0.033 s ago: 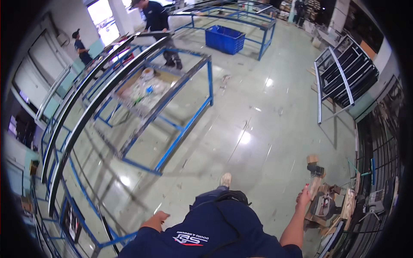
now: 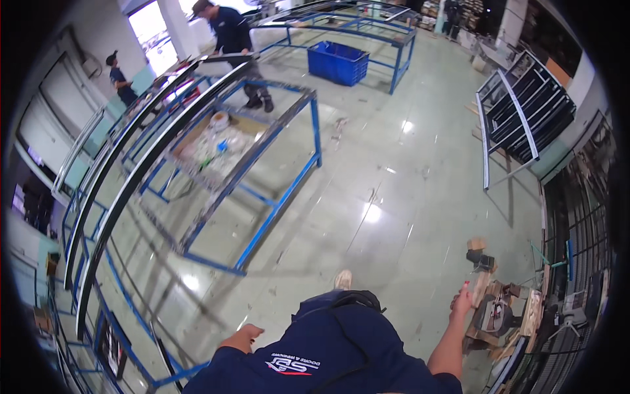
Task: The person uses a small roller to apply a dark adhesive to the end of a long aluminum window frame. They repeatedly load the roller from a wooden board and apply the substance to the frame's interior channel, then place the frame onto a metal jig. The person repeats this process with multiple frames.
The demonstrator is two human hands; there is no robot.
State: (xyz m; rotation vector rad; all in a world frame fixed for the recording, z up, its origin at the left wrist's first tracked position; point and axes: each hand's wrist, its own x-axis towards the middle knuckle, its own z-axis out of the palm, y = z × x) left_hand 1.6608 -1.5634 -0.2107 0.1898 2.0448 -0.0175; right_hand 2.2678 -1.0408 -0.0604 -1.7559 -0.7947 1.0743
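My right hand hangs at my right side, fingers closed round a small object with a red tip; the rest of it is hidden in the fist. At my left side hangs my left hand, holding nothing, its thumb apart from the loosely bent fingers. Neither hand touches the blue metal frame table ahead on the left. Long dark profiles lie across the stands beside that table. One of my shoes shows on the floor ahead.
A co-worker stands at the far end of the profiles; another person is farther left. A blue crate sits on the floor ahead. Dark frames lean at the right. A machine on wood stands near my right hand.
The view has shifted slightly, so the table and crate sit a little farther left. Both my hands keep nearly the same pose.
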